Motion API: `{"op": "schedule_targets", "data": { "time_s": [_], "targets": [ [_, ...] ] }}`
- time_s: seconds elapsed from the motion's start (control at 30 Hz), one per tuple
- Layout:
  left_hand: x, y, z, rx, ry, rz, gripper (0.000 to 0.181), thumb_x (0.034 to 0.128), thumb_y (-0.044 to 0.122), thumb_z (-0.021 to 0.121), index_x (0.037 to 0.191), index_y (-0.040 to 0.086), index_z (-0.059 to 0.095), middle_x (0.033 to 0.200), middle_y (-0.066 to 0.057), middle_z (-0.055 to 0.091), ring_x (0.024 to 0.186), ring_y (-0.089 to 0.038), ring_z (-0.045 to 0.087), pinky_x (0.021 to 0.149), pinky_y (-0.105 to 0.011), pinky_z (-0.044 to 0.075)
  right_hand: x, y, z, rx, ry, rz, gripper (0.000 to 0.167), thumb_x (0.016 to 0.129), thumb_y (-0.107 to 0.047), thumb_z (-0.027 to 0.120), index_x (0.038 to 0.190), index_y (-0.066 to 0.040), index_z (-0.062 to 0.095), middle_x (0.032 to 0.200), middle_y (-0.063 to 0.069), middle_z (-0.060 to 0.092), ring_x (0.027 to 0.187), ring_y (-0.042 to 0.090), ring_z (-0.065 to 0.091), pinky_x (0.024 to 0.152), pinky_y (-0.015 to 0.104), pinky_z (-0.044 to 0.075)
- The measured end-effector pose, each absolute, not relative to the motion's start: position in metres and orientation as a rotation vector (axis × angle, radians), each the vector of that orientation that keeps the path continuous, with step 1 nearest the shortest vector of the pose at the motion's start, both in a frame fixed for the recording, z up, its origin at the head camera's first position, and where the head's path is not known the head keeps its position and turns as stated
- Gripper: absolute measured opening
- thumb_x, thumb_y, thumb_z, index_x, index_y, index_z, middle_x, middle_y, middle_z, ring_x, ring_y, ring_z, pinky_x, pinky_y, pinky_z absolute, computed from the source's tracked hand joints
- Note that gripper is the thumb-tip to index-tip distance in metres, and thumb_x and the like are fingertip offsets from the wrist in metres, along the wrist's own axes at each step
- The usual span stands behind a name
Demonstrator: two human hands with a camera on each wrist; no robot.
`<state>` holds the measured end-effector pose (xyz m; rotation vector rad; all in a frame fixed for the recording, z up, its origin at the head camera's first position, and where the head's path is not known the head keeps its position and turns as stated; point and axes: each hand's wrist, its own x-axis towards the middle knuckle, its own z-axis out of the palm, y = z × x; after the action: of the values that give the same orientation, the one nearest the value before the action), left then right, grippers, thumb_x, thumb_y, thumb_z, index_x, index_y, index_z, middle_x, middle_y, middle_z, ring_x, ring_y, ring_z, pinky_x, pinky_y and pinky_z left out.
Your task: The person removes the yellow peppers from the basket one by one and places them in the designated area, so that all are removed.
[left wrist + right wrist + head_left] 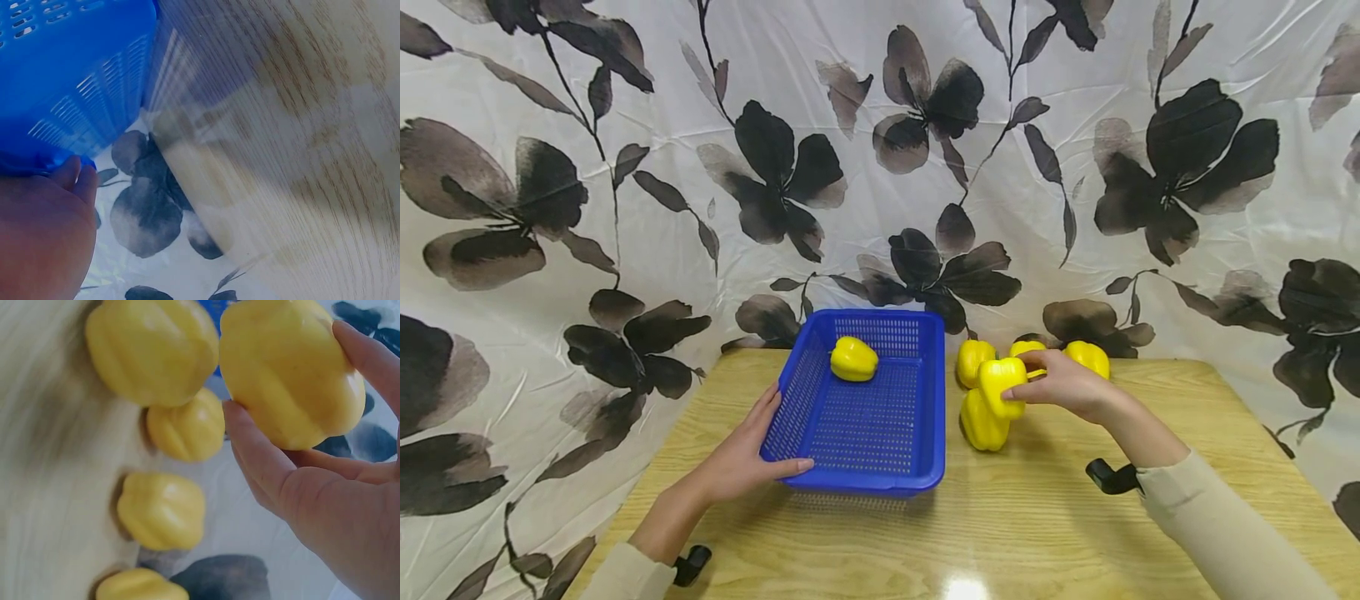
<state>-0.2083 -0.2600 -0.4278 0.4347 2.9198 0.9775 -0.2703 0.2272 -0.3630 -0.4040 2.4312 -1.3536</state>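
In the head view my left hand grips a blue plastic basket at its near-left corner, thumb on the front rim and fingers along the left side. One yellow bell pepper lies inside, towards the back left. To the right of the basket my right hand holds another yellow bell pepper between thumb and fingers, above the table. The right wrist view shows this held pepper close up, with fingers on both sides. Just below it, a yellow bell pepper rests on the table.
Several more yellow bell peppers stand along the back of the wooden table, among them one at the left and one at the right. A white cloth with dark flowers hangs behind the table's back edge.
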Motion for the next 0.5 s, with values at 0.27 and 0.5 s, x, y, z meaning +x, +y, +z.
{"op": "schedule_targets", "data": {
  "time_s": [0.27, 0.5],
  "targets": [
    [-0.208, -0.26, -0.429, 0.448, 2.921, 0.996, 0.124, 0.0804, 0.06, 0.08, 0.166, 0.01, 0.004, 0.172, -0.011, 0.0, 0.152, -0.046, 0.018, 0.113, -0.071, 0.027, -0.267, 0.247, -0.373, -0.342, 2.424, -1.347, 0.095, 0.09, -0.027, 0.08, 0.153, 0.017, 0.024, 0.152, 0.036, 0.035, 0.131, 0.042, 0.051, 0.103, 0.048, 0.05],
    [-0.209, -0.26, -0.429, 0.447, 2.918, 0.993, 0.126, 0.0799, 0.063, 0.079, 0.166, 0.011, 0.003, 0.172, -0.01, 0.0, 0.153, -0.045, 0.017, 0.113, -0.071, 0.026, -0.269, 0.267, -0.386, -0.383, 2.458, -1.295, 0.089, 0.09, -0.028, 0.08, 0.152, 0.014, 0.032, 0.149, 0.034, 0.042, 0.129, 0.041, 0.05, 0.103, 0.049, 0.05]
  ]
}}
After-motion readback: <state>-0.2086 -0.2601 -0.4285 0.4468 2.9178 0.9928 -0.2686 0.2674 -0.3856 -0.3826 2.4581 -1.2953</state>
